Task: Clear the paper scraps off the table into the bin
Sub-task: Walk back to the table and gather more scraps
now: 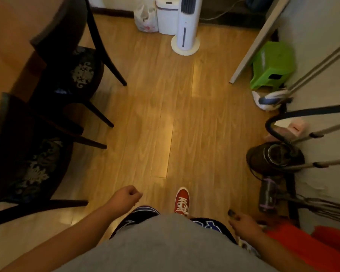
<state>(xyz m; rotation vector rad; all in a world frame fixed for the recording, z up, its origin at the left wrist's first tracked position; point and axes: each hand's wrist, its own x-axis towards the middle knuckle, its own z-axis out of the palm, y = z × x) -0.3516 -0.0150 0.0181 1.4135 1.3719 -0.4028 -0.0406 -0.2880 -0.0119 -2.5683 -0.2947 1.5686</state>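
Observation:
My left hand [126, 195] is curled into a fist in front of my body, over the wooden floor; nothing shows between its fingers. At my right side, my right hand [241, 220] hangs with loosely bent fingers and holds nothing. A corner of the wooden table [6, 36] fills the upper left, and no paper scraps are visible on the part in view. A white lidded bin [166, 18] stands on the floor at the far wall.
Two dark chairs [67, 71] with patterned seats stand along the table on the left. A white tower fan [185, 26] and a plastic bag [145, 18] flank the bin. A green stool [273, 65], mops and a vacuum cleaner [273, 160] line the right wall. My red shoe [182, 201] is forward.

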